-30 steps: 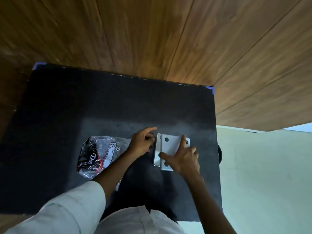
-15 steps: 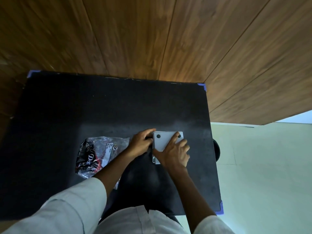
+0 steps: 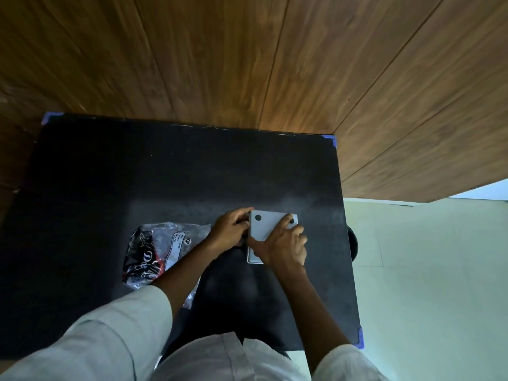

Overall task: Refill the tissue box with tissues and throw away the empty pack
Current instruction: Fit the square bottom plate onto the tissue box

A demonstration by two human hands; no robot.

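A white tissue box (image 3: 264,227) lies on the black table (image 3: 170,171), its flat panel with dark round dots facing up. My right hand (image 3: 284,244) is spread on top of that panel, fingers pressing down. My left hand (image 3: 230,231) grips the box's left edge with curled fingers. A crumpled clear plastic pack (image 3: 154,250) with red and black print lies on the table just left of my left forearm; no tissues show inside it.
A wood-panelled wall (image 3: 247,64) rises behind the table. Pale floor (image 3: 434,284) lies to the right, with a dark round object (image 3: 353,244) partly hidden below the table's right edge. Blue tape marks the table corners.
The panel, offset from the box a second ago, now sits squarely over it. My right hand has slid up on top; my left hand has closed in on the left edge.
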